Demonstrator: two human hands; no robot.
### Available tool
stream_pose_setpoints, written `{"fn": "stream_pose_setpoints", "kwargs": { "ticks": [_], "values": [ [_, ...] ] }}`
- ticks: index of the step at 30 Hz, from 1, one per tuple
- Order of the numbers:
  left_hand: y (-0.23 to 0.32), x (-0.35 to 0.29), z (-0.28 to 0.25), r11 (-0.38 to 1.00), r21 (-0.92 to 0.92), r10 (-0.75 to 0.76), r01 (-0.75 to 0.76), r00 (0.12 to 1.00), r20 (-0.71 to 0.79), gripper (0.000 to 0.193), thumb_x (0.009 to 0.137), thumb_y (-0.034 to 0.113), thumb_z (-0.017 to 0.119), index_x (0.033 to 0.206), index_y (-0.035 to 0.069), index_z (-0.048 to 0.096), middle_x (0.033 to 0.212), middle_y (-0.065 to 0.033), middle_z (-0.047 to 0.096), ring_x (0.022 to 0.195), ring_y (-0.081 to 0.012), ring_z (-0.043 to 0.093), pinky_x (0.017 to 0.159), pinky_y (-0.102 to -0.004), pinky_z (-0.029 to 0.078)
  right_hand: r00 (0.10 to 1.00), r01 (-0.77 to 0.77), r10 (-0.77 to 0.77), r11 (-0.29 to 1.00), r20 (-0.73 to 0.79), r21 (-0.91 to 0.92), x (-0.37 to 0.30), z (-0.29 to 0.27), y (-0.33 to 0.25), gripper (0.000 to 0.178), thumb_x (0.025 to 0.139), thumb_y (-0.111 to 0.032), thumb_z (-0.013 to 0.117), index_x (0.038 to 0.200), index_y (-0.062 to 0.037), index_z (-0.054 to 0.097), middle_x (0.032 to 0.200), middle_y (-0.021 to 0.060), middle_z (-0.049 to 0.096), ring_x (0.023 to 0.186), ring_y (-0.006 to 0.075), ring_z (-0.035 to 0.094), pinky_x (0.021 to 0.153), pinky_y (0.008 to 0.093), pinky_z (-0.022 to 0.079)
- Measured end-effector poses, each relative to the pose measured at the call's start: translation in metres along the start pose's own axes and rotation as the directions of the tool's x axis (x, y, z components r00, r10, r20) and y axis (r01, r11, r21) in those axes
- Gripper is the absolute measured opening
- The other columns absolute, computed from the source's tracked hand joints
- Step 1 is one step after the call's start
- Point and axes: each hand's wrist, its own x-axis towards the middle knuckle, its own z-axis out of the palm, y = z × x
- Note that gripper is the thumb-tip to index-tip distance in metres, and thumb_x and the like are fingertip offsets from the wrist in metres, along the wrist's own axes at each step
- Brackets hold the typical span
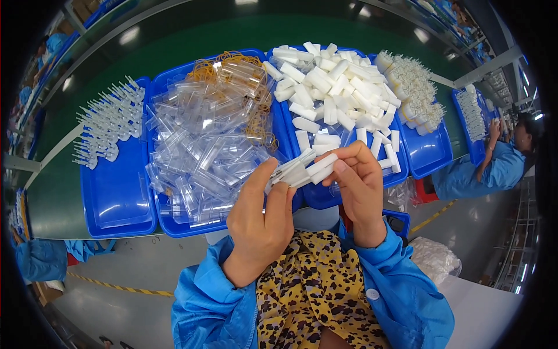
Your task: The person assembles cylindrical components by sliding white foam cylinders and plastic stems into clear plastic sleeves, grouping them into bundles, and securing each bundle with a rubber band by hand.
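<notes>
My left hand (258,224) is closed around a small clear-and-white bundle (292,173), which looks like thin pieces in clear plastic. Its exact make-up is too small to tell. From the other side, my right hand (361,192) pinches a white foam block (322,168) between thumb and fingers. One end of the block meets the bundle, or lies very close to it. Both hands are above the near edges of two blue trays. Clear plastic sleeves (203,151) fill the tray by my left hand, and white foam blocks (334,81) are heaped beyond my right.
Tan rubber bands (232,67) lie among the sleeves. A blue tray (119,203) on the left has rows of white thin-tipped parts (110,128). Similar white parts (415,93) crowd another tray on the right. A person in blue (494,168) works farther right.
</notes>
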Motion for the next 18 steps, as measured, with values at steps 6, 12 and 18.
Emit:
{"fn": "stream_pose_setpoints", "kwargs": {
  "ticks": [6, 12, 18],
  "values": [
    [0.0, 0.002, -0.003, 0.999, 0.045, 0.014, -0.015, 1.0, 0.021, 0.017, 0.077, 0.005, 0.071, 0.087, -0.006, 0.062, 0.111, -0.0227, 0.061, 0.086, -0.0342, 0.067, 0.067, -0.0354, 0.057, 0.985, 0.172, -0.174, 0.981, -0.016, -0.09, -0.005, 0.004, 0.002, 0.011, 0.094, 0.001, 0.053, 0.104, 0.0019, 0.052, 0.107, 0.0204, 0.064, 0.083, 0.0164, 0.065, 0.072, 0.0272, 0.054],
    [-0.002, 0.001, -0.004, 0.999, 0.038, -0.02, 0.019, 0.999, 0.025, 0.018, 0.077, 0.006, 0.072, 0.086, -0.006, 0.062, 0.111, -0.0227, 0.061, 0.085, -0.0337, 0.067, 0.066, -0.0352, 0.057, 0.971, 0.241, -0.238, 0.95, 0.036, -0.198, -0.004, 0.007, 0.003, 0.014, 0.093, 0.0, 0.054, 0.107, 0.0022, 0.052, 0.108, 0.0205, 0.064, 0.084, 0.0161, 0.065, 0.072, 0.0268, 0.054],
    [0.001, 0.002, -0.008, 0.996, 0.09, 0.0, -0.002, 1.0, 0.019, 0.018, 0.077, 0.009, 0.072, 0.084, -0.005, 0.062, 0.11, -0.0207, 0.062, 0.085, -0.0317, 0.067, 0.065, -0.0342, 0.056, 1.0, 0.007, -0.006, 1.0, 0.018, -0.029, -0.001, -0.002, 0.01, 0.014, 0.093, 0.0, 0.055, 0.106, 0.0018, 0.053, 0.11, 0.0196, 0.064, 0.087, 0.0146, 0.064, 0.073, 0.0259, 0.053]
  ]
}}
